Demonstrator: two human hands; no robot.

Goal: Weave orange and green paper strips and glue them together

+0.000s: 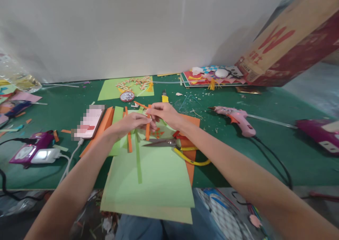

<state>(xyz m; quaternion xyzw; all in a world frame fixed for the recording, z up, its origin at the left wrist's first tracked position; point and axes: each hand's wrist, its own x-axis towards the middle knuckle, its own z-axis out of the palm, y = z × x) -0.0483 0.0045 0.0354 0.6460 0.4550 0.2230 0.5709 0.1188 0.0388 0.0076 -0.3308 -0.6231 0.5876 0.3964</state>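
My left hand and my right hand meet over a stack of light green paper. Both pinch an orange paper strip, which hangs down from between the fingertips. Its upper end seems folded or crossed by another orange piece near my right hand. Another orange strip and a green strip lie on the paper below my left hand. Scissors with yellow and red handles rest under my right wrist, beside small orange scraps.
A phone and a purple power socket are at left on the green table. A pink glue gun lies at right with its cord. Behind are a yellow cutter, a round tin and a paper bag.
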